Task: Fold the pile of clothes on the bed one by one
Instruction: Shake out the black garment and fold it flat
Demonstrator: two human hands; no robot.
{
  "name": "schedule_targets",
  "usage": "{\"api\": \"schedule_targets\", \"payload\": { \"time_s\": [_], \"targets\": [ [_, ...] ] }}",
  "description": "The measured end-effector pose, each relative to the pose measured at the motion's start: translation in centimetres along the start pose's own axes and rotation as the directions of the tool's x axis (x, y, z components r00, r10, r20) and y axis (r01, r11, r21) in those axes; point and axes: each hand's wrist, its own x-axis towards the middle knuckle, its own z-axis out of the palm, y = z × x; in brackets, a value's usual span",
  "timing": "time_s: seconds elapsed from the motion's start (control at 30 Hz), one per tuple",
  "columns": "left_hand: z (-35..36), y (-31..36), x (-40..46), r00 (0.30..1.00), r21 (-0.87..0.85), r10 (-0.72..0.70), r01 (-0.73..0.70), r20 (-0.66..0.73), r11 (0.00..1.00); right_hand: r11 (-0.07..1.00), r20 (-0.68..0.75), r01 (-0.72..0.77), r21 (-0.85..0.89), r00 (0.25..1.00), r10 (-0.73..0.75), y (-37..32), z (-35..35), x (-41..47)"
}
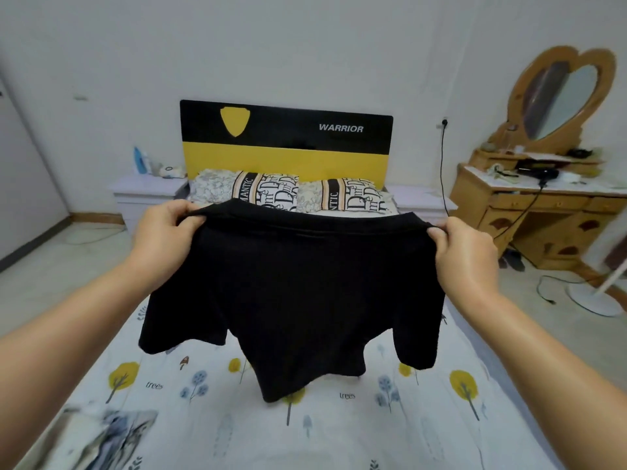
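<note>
Both hands, left (166,232) & right (464,252), pinch the black shirt's (291,293) top edge w/ fingers clamped; shirt hangs down, wide axis left-right, above the bed (339,435).

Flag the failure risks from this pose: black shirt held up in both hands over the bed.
1. The black T-shirt hangs from small edge pinches by the left hand and right hand; either corner might slip.
2. Its hanging sleeves and lower end could bunch as it's laid on the bed sheet.
3. The patterned garment at the near left might get caught under it.
</note>
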Motion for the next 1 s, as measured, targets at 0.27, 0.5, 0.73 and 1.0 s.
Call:
{"api": "schedule_targets", "payload": {
  "time_s": [0.27, 0.5, 0.73, 1.0],
  "targets": [
    [-1.4, 0.2, -4.2, 0.994, 0.035, 0.085, -0.087, 0.07, 0.996, 0.983, 0.226, -0.092, 0.157, 0.973, 0.054, -0.5, 0.4, -5.7],
    [-4.8, 2.1, -7.9, 0.935, -0.07, 0.23, -0.22, 0.269, 0.973, 0.967, 0.738, -0.119, 0.226, 0.668, -0.09, -8.1, 5.2, -17.7],
    [-11.2, 4.6, -9.5, 0.935, -0.341, 0.233, -0.134, 0.267, 0.93, 0.828, 0.773, -0.174, 0.533, 0.499, -0.393, -16.0, 6.5, -23.7],
    [-17.9, 3.4, -8.8, 0.99, -0.353, 0.136, -0.141, -0.041, 0.925, 0.903, 0.819, -0.083, 0.422, 0.462, -0.34, -15.6, 6.8, -25.5]
  ]
}}
